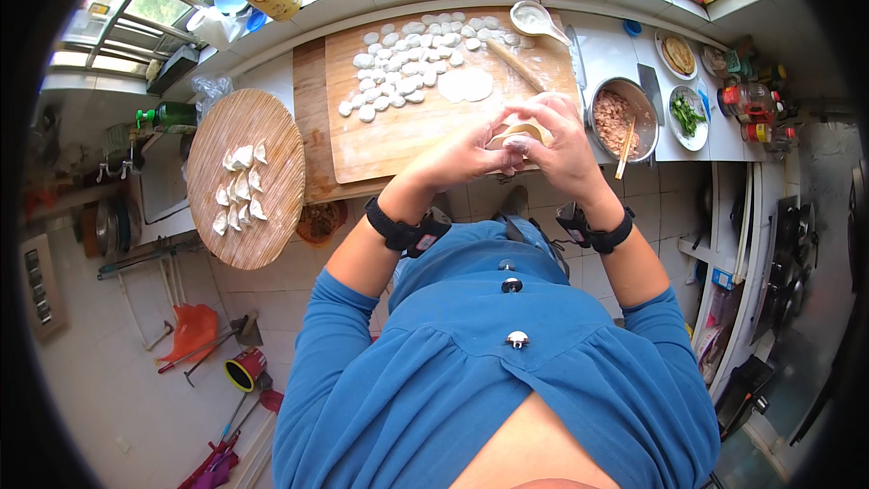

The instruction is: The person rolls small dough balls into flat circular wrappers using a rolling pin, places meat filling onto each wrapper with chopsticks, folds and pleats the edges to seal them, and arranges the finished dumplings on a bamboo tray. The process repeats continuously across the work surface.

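Note:
My left hand (pixel 468 149) and my right hand (pixel 560 142) meet over the front edge of a floured wooden board (pixel 400 142). Between them they hold a dumpling wrapper (pixel 521 132), folded over and partly covered by my fingers; any filling inside is hidden. Just beyond lies a flat, rolled-out wrapper (pixel 466 84). A wooden rolling pin (pixel 516 65) rests slantwise on the board, its near end by my right hand. Several small dough pieces (pixel 407 54) are spread over the board's far left part. To my right stands a metal bowl of minced meat (pixel 612 119) with chopsticks (pixel 625 148) in it.
At left, a round wooden board (pixel 278 170) carries several folded dumplings (pixel 241 183). A flour bowl (pixel 533 17) sits at the back of the board. Right of the meat are a cleaver (pixel 650 92), a plate of chopped greens (pixel 687 119), a plate of flatbreads (pixel 677 56) and bottles (pixel 747 100).

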### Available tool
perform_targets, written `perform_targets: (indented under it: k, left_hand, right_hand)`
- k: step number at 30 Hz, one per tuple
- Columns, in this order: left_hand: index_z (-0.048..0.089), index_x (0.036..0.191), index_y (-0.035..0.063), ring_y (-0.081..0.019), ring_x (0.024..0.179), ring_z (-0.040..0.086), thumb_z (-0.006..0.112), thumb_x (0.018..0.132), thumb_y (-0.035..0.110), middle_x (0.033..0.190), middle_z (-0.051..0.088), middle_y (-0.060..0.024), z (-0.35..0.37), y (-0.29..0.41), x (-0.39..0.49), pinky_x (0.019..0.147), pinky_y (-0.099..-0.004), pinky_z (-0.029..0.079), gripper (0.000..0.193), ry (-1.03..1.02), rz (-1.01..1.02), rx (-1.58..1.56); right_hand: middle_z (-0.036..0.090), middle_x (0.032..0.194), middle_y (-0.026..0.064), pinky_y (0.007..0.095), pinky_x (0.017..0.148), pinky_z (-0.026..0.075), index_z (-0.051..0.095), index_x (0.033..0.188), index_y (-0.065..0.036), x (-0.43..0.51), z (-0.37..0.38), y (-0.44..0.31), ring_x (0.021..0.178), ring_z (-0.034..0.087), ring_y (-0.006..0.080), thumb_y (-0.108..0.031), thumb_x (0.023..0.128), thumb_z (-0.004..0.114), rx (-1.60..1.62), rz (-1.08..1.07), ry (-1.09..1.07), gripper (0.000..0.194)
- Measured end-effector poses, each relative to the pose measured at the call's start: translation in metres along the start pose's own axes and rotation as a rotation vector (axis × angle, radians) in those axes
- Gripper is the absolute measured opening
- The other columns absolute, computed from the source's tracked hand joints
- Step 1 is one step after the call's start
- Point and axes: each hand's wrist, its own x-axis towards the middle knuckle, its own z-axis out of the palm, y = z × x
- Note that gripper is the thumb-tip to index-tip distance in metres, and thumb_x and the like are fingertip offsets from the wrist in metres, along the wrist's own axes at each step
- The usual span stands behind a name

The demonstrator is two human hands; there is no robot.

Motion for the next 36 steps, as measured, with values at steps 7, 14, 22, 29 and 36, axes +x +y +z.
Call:
perform_targets:
  k: [7,14,22,29,36]
  left_hand:
    - [0.012,0.147,0.0010,-0.0093,0.078,0.056,0.062,0.089,0.012,0.095,0.061,-0.0059,-0.017,0.012,-0.026,0.072,-0.0241,0.049,0.078,-0.040,0.002,-0.031]
    - [0.022,0.146,0.0031,-0.0112,0.096,0.056,0.069,0.085,0.017,0.111,0.056,-0.0081,-0.038,0.028,-0.052,0.081,-0.0250,0.048,0.079,0.029,-0.074,0.069]
    - [0.046,0.132,-0.0018,-0.0141,0.100,0.052,0.074,0.079,0.015,0.104,0.061,-0.0069,-0.027,0.016,-0.064,0.087,-0.0297,0.044,0.062,0.412,0.299,-0.176]
    - [0.063,0.113,0.0024,-0.0239,0.096,0.056,0.061,0.089,0.021,0.099,0.063,-0.0126,-0.039,0.027,-0.062,0.086,-0.0328,0.044,0.030,0.607,0.612,0.791]
    - [0.062,0.117,0.0036,-0.0172,0.068,0.058,0.051,0.096,0.028,0.081,0.063,-0.0050,-0.042,0.030,-0.071,0.065,-0.0262,0.047,0.034,0.610,0.533,0.753]
  right_hand:
    - [0.061,0.080,0.0029,0.0357,0.082,0.041,0.071,0.082,-0.009,0.006,0.024,-0.026,0.093,0.053,0.0233,-0.011,0.074,0.068,-0.054,-0.233,0.059,0.008]
    - [0.062,0.109,0.0080,0.0332,0.091,0.043,0.071,0.104,-0.007,0.010,0.036,-0.040,0.102,0.056,0.0192,-0.010,0.080,0.069,0.287,0.130,-0.114,0.024]
    - [0.068,0.097,0.0086,0.0234,0.078,0.051,0.065,0.107,0.005,0.013,0.084,-0.047,0.084,0.062,0.0110,-0.009,0.088,0.064,0.994,0.488,0.120,0.024]
    - [0.067,0.097,0.0083,0.0234,0.080,0.051,0.064,0.106,0.006,0.018,0.084,-0.059,0.088,0.062,0.0107,-0.008,0.088,0.065,0.883,0.402,0.070,0.023]
    - [0.067,0.095,0.0073,0.0246,0.081,0.050,0.063,0.106,0.006,0.026,0.087,-0.075,0.089,0.062,0.0114,-0.008,0.088,0.064,0.826,0.485,0.070,0.023]
